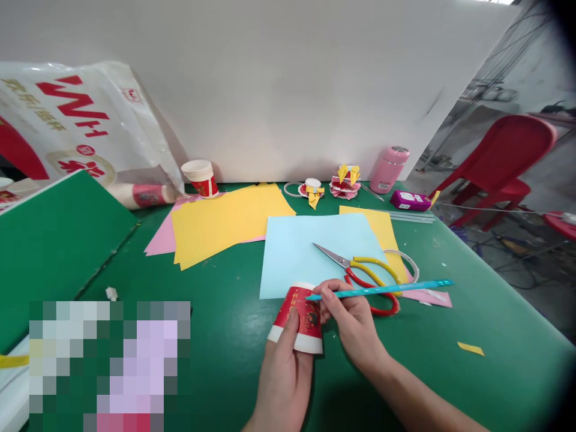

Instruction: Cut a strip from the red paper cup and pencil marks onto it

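Note:
My left hand (288, 366) is closed around a red and white paper cup (292, 306), its thumb lying along the printed side. Pinched in the fingers of my right hand (351, 321) is a light blue pencil (391, 289). The pencil's left end is at the cup's side, though I cannot tell whether it touches. Just behind my right hand, scissors (344, 264) with one yellow and one red handle lie spread on a light blue sheet of paper (288, 252). The inside of the cup is hidden from me.
Yellow sheets (225, 222) cover pink paper behind the left hand. Along the white wall stand another paper cup (204, 180), paper-decorated pieces (345, 183), a pink bottle (389, 171) and a purple packet (409, 200). A white plastic bag (103, 132) leans at left. The lower left is pixelated.

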A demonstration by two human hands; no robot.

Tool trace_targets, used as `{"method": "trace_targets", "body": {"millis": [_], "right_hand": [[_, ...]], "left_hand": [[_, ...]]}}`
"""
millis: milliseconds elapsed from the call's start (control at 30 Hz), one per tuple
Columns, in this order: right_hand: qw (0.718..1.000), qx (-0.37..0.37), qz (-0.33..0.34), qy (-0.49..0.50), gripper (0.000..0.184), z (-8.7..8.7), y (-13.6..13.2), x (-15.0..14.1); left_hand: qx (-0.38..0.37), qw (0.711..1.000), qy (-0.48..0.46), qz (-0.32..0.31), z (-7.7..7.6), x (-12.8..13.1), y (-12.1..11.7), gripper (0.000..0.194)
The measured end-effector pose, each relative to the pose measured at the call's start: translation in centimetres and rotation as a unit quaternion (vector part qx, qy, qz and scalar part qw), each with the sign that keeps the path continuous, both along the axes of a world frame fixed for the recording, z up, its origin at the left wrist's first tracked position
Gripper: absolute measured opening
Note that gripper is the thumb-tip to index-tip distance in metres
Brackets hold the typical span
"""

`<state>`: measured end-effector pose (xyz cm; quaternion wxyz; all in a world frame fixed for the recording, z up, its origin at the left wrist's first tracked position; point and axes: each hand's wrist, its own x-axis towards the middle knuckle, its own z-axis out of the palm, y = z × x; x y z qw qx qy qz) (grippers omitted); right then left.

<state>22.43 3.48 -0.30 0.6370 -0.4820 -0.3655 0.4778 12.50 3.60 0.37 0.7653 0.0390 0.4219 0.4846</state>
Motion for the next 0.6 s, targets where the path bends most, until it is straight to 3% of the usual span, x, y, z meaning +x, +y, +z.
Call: {"method": "trace_targets", "body": {"millis": [100, 600], "right_hand": [[1.0, -0.014, 0.002, -0.012, 0.018, -0.07, -0.32, -0.02], [0.991, -0.014, -0.002, -0.131, 0.019, -0.46, -0.4, -0.01]], "left_hand": [[0.022, 0.999, -0.007, -0.027, -0.17, -0.04, -0.15, 0.022], [0.027, 0.999, 0.004, -0.032, -0.51, 0.13, -0.3, 0.028]]}}
